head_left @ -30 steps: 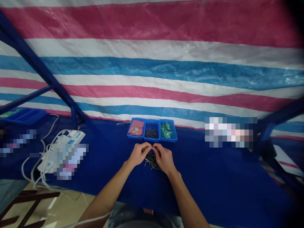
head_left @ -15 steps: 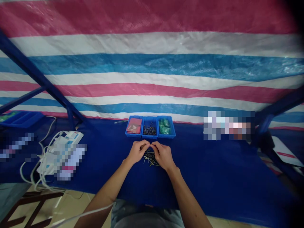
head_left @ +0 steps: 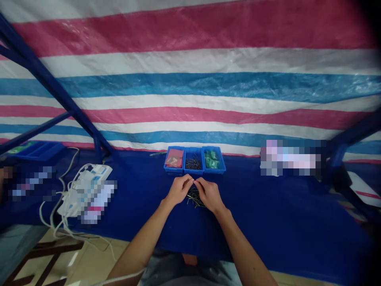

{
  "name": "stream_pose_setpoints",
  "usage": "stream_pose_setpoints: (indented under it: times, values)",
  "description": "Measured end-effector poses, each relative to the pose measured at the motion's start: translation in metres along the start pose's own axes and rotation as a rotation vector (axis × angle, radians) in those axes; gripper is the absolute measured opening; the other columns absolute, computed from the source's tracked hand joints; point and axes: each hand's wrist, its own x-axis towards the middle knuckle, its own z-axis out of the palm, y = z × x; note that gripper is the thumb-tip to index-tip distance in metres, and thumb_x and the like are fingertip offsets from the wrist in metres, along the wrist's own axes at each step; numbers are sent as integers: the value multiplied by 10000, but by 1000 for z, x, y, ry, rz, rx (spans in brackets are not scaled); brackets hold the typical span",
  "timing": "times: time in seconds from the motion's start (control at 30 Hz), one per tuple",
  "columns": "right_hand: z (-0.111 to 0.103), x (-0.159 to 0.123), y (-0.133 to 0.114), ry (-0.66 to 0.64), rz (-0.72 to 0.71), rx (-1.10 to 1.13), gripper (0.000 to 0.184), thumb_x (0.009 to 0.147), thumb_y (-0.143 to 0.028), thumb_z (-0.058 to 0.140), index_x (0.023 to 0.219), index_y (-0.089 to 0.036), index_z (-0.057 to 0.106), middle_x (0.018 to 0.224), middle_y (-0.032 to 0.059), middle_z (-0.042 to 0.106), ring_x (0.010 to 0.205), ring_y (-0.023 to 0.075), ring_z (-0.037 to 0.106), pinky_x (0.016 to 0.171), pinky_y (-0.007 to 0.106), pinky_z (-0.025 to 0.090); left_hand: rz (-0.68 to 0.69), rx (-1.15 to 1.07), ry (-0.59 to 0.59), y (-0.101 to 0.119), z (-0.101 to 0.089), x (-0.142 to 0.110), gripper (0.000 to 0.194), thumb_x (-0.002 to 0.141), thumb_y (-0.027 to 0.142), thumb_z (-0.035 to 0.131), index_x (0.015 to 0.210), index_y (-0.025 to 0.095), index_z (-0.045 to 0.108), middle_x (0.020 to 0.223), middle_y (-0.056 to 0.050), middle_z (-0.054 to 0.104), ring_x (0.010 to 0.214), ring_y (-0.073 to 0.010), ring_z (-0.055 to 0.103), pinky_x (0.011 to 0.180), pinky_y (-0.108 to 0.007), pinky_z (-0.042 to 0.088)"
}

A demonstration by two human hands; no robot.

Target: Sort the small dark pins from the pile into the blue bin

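My left hand point(head_left: 180, 188) and my right hand point(head_left: 210, 193) meet fingertip to fingertip above the blue tabletop. Both are closed in a pinch, and whatever lies between the fingers is too small or hidden to make out. Under and between them is a loose pile of thin metal screws or nails point(head_left: 195, 198), partly covered by my right hand. Just beyond stand three joined blue bins: the left bin point(head_left: 168, 170) has pink packets point(head_left: 174, 158), the middle bin point(head_left: 195, 172) dark screw-like pieces point(head_left: 193, 163), and the right bin point(head_left: 214, 171) green bags point(head_left: 211, 159).
On the left lie a white power strip point(head_left: 101, 171) with tangled white cables point(head_left: 64, 198) and a blurred-out packet point(head_left: 99, 202). A blue tray point(head_left: 41, 150) sits farther left. Blue frame posts point(head_left: 56, 89) slant at both sides, before a striped tarp point(head_left: 190, 115).
The view shifts slightly as the head moves. My hands stay pinched together over the pile, with only small finger movements; bins and pile look the same.
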Motion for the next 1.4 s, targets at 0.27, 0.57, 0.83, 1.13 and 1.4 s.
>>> stream_pose_setpoints:
  times: [0.27,0.57,0.83,1.13,1.4]
  values:
    - [1,-2,3,21,-8,-15,301,1030,-335,423,845,-192,611,644,8,613,561,135,577,588,234,349,25,46,8,0,1,0,347,1004,400,430,812,155,583,606,38,468,549,-100,425,586,-223,310]
    - [2,-1,2,39,10,35,267,1021,-329,458,882,-185,635,654,5,626,542,121,559,579,235,353,9,65,22,2,-1,1,318,1003,374,438,842,157,605,662,17,539,600,-116,469,627,-227,340]
    - [0,0,5,58,-9,90,246,1017,-312,479,875,-194,641,753,28,643,650,140,593,639,248,407,4,74,23,-2,2,2,316,1004,376,449,838,154,601,655,27,524,598,-108,477,634,-230,347]
    - [-1,1,3,123,-14,192,187,998,-270,524,921,-198,678,822,46,640,708,147,593,707,279,476,-7,71,19,1,1,2,301,1004,351,457,828,151,597,654,31,510,594,-101,460,623,-227,341]
    - [-2,2,0,131,-23,197,188,989,-269,537,915,-192,693,821,53,651,708,147,601,694,280,489,-9,55,7,-2,1,1,303,1006,355,454,835,153,601,646,35,506,579,-95,452,614,-223,333]
